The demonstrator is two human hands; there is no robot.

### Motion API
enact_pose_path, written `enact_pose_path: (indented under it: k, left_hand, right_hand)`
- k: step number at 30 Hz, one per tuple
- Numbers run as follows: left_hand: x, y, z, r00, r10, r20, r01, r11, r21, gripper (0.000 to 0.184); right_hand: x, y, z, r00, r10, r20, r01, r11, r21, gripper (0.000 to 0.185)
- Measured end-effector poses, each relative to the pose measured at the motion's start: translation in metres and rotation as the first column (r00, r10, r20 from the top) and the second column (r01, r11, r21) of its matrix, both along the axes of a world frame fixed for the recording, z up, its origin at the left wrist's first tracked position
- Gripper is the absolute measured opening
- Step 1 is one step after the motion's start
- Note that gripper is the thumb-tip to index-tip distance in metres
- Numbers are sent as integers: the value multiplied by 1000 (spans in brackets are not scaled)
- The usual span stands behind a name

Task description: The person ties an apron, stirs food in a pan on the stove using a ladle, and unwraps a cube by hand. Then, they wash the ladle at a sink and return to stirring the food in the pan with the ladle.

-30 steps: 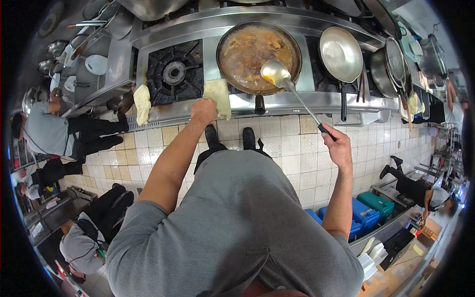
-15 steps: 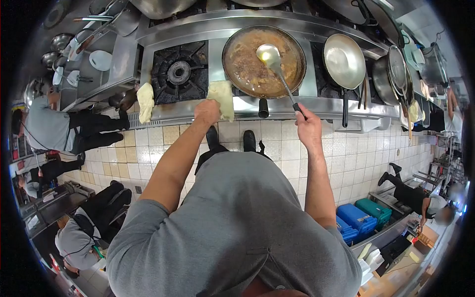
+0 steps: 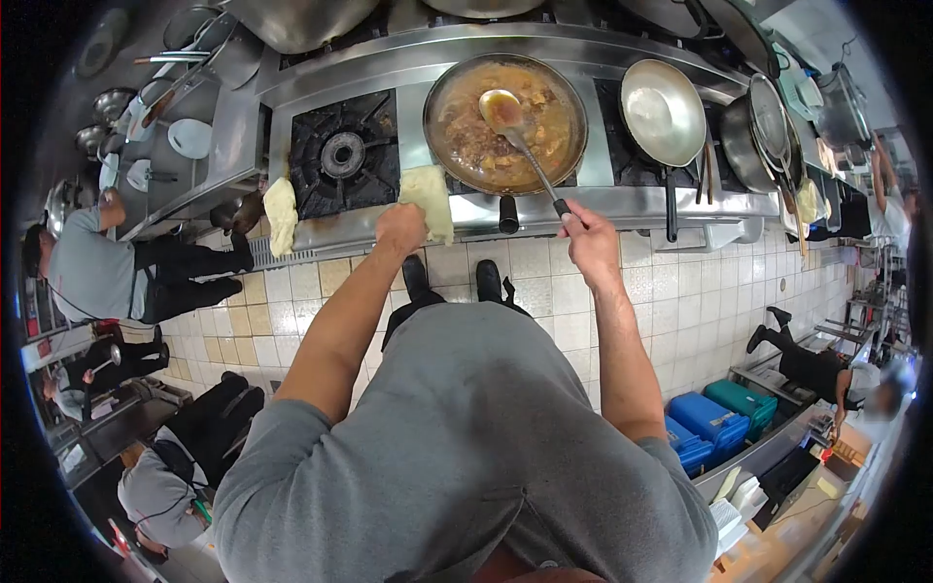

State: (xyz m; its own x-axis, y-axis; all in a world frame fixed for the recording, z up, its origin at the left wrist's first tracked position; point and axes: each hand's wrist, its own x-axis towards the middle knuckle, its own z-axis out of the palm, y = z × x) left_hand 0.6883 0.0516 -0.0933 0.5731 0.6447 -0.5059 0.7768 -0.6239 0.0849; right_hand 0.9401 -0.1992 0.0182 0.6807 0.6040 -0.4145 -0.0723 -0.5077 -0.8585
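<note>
My right hand (image 3: 591, 245) is closed round the dark handle of a metal ladle (image 3: 525, 148). The ladle's bowl, with brown liquid in it, is over the contents of a wide pan (image 3: 434, 146). Brown sauce with chunky pieces (image 3: 535, 97) fills that pan, whose short dark handle points toward me. At the stove's front edge, my left hand (image 3: 401, 228) is in a fist against a folded pale yellow cloth (image 3: 425, 194). Its fingers are curled out of sight, so whether they grip the cloth or the edge is hidden.
Left of the pan is a bare burner (image 3: 342, 155), with another yellow cloth (image 3: 281, 216) beside it. An empty frying pan (image 3: 663, 112) sits at the right, near stacked pans and strainers (image 3: 766, 131). Several people work around, one at left (image 3: 92, 262). Blue bins (image 3: 708, 425) stand behind me.
The ladle's bowl has shifted slightly left within the pan and now shows brown liquid instead of a bright glare. My right hand moved with it. My left hand stays by the cloth.
</note>
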Motion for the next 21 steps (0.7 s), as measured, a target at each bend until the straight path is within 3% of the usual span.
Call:
enact_pose_path:
  k: [2, 8, 14, 20, 21]
  left_hand:
    - [2, 0, 2, 1000, 18, -15, -18, 1000, -12, 26]
    - [4, 0, 1, 999, 3, -52, -3, 1000, -10, 27]
    - [8, -2, 10, 995, 45, -94, -47, 999, -18, 29]
    - [7, -1, 7, 995, 23, -102, -24, 1000, -13, 29]
    - [7, 0, 7, 994, 27, -101, -29, 1000, -11, 29]
  right_hand:
    - [-5, -7, 1, 982, -92, -168, 100, 994, 44, 35]
    - [-2, -31, 4, 939, -165, -302, 217, 965, 147, 34]
    - [6, -55, 5, 911, -213, -353, 287, 942, 174, 34]
    - [3, -62, 7, 808, -177, -563, 350, 912, 216, 34]
    - [0, -58, 7, 874, -163, -458, 275, 942, 190, 34]
